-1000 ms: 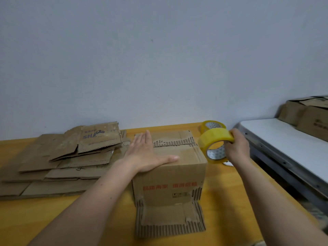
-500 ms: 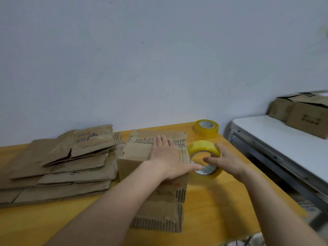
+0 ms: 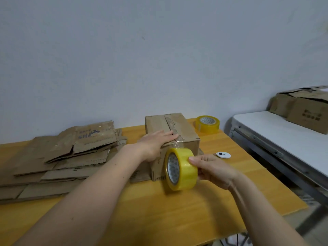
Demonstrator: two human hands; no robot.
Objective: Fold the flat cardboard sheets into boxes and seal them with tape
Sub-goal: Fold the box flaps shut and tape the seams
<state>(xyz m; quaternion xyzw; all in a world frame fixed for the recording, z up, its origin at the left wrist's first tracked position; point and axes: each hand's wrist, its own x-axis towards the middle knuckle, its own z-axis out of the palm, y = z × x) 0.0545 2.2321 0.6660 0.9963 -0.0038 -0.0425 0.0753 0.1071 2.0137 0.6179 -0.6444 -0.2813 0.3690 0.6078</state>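
Two hands on the job: left hand (image 3: 156, 142) lies flat with straight fingers pressing the top of the cardboard box (image 3: 184, 132) by its center seam, box sitting mid-table on the wooden table (image 3: 177, 206). Right hand (image 3: 211, 170) grips the yellow tape roll (image 3: 181, 168) just in front of the box, a clear strip running up to the top edge. Flat cardboard sheets (image 3: 62, 157) piled left, spare tape roll (image 3: 207, 124) behind, small white gadget (image 3: 223, 155) to the right.

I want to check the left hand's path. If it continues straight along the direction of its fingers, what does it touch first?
Probably nothing solid soon: the left hand lies flat on the box, fingers pointing right across its taped seam.
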